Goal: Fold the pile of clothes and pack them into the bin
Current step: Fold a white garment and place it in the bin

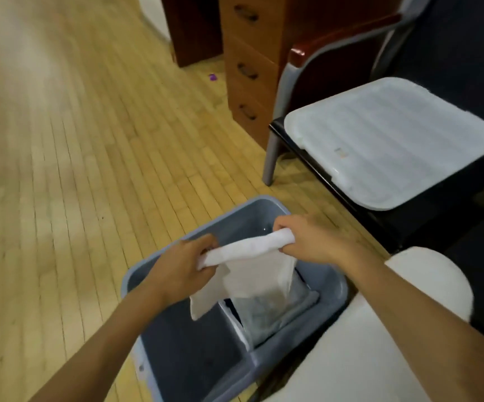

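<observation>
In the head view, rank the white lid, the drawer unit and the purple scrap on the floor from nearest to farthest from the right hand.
From the right hand:
1. White lid, up and to the right, lying on the dark seat.
2. Drawer unit, farther back, left of the chair.
3. Purple scrap, on the wooden floor, left of the drawers.

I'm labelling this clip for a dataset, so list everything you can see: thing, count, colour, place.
white garment: one, white, held bunched over the bin
bin: one, grey-blue, on the floor, lid off
folded clothes: pale, count unclear, inside the bin at its right side
bin lid: one, white, lying on the dark chair seat
chair: one, grey frame, reddish wooden armrest, right
drawer unit: one, brown wood, three handles showing, behind the chair
purple scrap: one, on the wooden floor
left hand: grips the garment's left end
right hand: grips its right end
</observation>
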`<action>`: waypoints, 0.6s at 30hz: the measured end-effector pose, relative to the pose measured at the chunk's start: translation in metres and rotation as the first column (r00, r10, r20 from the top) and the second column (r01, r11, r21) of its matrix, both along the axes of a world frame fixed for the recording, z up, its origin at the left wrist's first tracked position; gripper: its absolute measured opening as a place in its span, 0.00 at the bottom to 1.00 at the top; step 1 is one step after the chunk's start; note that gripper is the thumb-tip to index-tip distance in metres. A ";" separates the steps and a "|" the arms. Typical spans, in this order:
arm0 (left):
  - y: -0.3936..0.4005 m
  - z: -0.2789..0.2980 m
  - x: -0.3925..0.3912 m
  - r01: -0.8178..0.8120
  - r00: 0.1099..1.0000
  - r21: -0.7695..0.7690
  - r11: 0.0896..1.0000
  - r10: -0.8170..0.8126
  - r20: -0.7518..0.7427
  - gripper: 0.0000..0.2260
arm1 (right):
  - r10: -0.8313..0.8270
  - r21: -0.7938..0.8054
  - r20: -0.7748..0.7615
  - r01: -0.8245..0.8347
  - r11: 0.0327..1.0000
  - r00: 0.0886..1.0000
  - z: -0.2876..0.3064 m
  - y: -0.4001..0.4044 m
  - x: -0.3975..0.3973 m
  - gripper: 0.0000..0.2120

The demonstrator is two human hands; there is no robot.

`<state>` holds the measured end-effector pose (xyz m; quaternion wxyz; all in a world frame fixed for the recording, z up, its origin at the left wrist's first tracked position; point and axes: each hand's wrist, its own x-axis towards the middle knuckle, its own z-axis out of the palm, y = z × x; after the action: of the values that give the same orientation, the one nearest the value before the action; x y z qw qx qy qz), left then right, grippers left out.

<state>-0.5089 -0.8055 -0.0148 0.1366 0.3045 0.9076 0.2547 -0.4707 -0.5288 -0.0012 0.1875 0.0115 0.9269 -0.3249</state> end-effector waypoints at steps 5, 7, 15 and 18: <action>-0.002 -0.028 0.004 -0.067 0.998 -0.040 0.997 0.066 -0.015 0.08 | -0.034 0.070 0.010 0.033 0.997 0.999 -0.019 -0.001 -0.013 0.11; 0.008 -0.040 0.013 -0.053 0.999 -0.042 0.998 0.052 -0.003 0.09 | -0.019 0.133 0.039 0.014 0.991 0.999 -0.027 0.008 -0.010 0.13; 0.042 -0.095 0.049 0.392 0.796 -0.290 0.873 -0.164 0.583 0.27 | 0.026 0.439 0.703 -0.463 0.770 0.710 -0.047 0.044 0.026 0.25; 0.054 -0.097 0.042 0.327 0.832 -0.247 0.912 -0.153 0.534 0.16 | 0.009 0.417 0.657 -0.373 0.829 0.754 -0.045 0.055 0.024 0.21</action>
<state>-0.4664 -0.7510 -0.1115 0.4485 0.3135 0.8232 0.1509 -0.4465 -0.4733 -0.0457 0.5093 0.0713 0.8575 -0.0150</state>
